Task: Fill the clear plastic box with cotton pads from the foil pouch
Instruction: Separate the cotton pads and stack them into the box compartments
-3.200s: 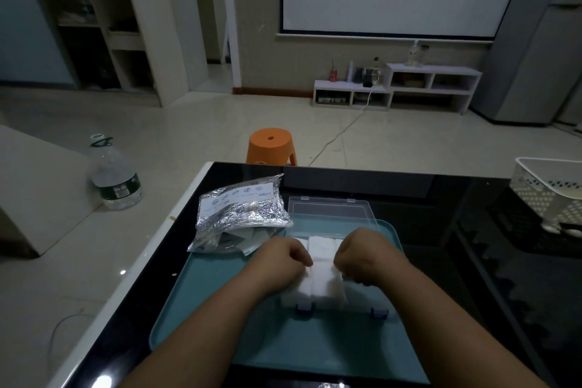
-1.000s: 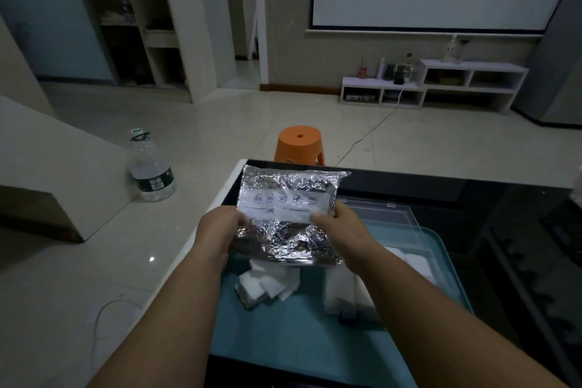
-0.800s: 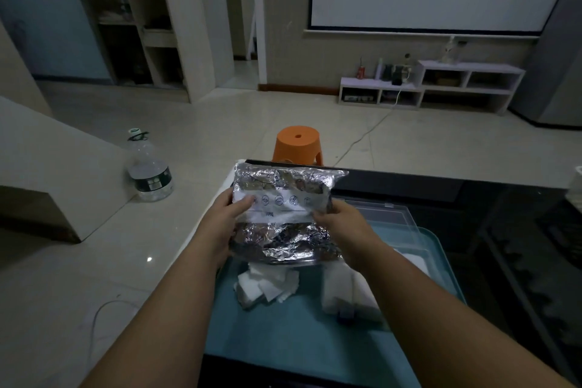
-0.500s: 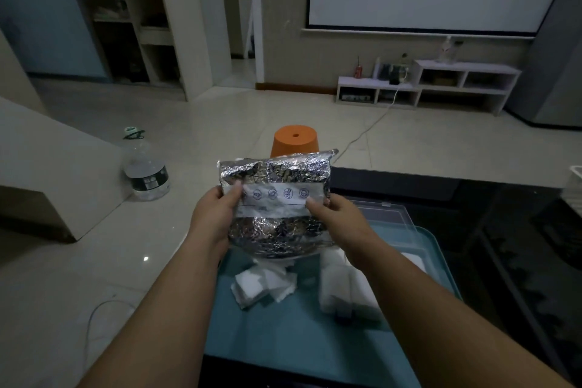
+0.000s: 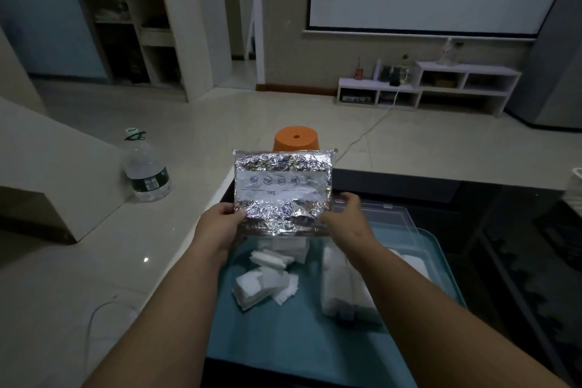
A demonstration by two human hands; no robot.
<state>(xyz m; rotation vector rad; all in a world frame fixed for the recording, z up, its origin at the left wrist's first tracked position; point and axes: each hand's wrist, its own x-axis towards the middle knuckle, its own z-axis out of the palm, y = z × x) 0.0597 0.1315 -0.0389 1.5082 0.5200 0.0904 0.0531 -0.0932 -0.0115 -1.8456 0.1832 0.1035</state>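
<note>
Foil pouch (image 5: 283,195) over tray (image 5: 283,340) — left hand (image 5: 217,230), right hand (image 5: 346,220) gripping its lower corners, cotton pads (image 5: 264,283) beneath

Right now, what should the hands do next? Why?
Probably lay the foil pouch down and scoop the loose cotton pads into the clear box: left hand and right hand hold it upturned, and those pads lie on the tray beside the box.

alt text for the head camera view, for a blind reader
The left hand and right hand hold a foil pouch upside down over a teal tray, where loose cotton pads lie piled beside a clear plastic box holding more. An orange stool and water bottle stand beyond.
</note>
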